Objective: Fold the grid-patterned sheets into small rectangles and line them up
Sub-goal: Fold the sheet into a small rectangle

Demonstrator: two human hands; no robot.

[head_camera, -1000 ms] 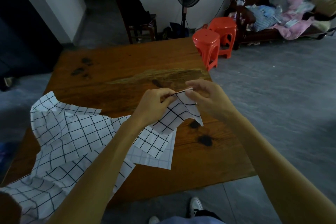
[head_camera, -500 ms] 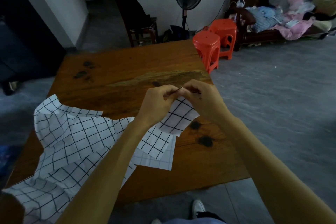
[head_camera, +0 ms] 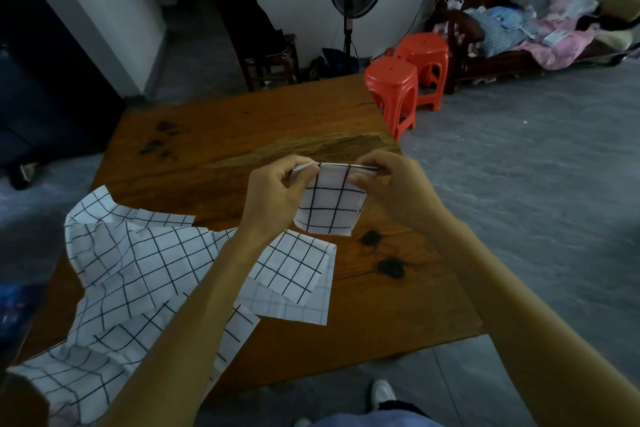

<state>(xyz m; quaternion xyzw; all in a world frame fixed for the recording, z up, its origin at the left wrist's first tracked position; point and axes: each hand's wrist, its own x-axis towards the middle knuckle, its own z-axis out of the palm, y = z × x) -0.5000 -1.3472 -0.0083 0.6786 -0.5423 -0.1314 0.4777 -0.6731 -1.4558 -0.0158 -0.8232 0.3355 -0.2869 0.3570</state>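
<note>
Left hand (head_camera: 273,194), right hand (head_camera: 388,184) pinch folded sheet (head_camera: 329,204) above table (head_camera: 242,128).

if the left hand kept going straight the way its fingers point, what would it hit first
The left hand points right, along the folded sheet it pinches. It would likely meet the right hand pinching the same top edge first, though depth is hard to judge from this view.

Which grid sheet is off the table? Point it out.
The small folded sheet, held up with its top edge pinched by the left hand and right hand. The other sheets lie loose on the table.
</note>
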